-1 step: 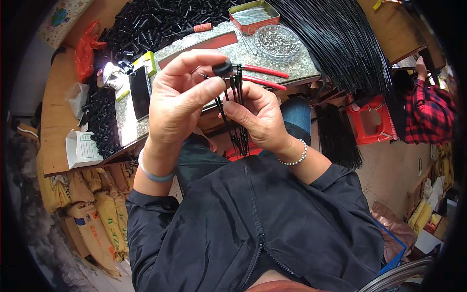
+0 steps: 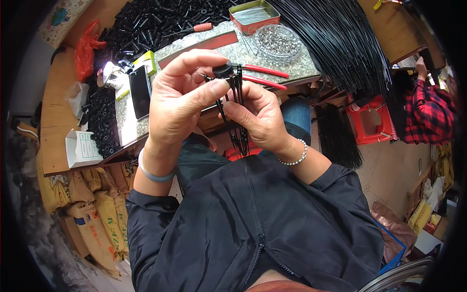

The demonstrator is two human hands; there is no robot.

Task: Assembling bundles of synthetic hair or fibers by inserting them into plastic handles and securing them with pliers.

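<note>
Black plastic fills both hands: the left hand [image 2: 177,104] is raised in front of the chest, wrist bent, its thumb and forefinger closed on a small round black cap [image 2: 223,69] at the top of a bundle of thin black rods [image 2: 237,100]. The other fingers [image 2: 194,61] of that hand arch over the cap. The right hand [image 2: 260,117] sits just beside it and a little lower, palm turned toward the person, its fingers wrapped shut around the middle of the rods, whose lower ends hang down below the hand toward the lap. A pale band circles the left wrist and a beaded bracelet [image 2: 292,158] the right.

Beyond the hands lies a speckled stone surface [image 2: 228,51]. On it stand a rectangular tin [image 2: 253,14] with red sides, a clear round dish of small metal parts [image 2: 279,41] just beside the tin, red-handled pliers [image 2: 262,78] near the front edge, and a dark phone [image 2: 140,85] lying flat on the left. A small yellow-green box [image 2: 148,61] stands next to the phone. A heap of small black parts [image 2: 155,22] covers the far left of the surface, and a sheaf of long black rods [image 2: 340,44] fans out at the right. A white carton [image 2: 82,147] with a pale printed label sits at the left edge, a red plastic bag [image 2: 85,51] further back. Brown paper sacks [image 2: 92,204] stand below. At the far right is a person in a red checked shirt [image 2: 428,117].
</note>
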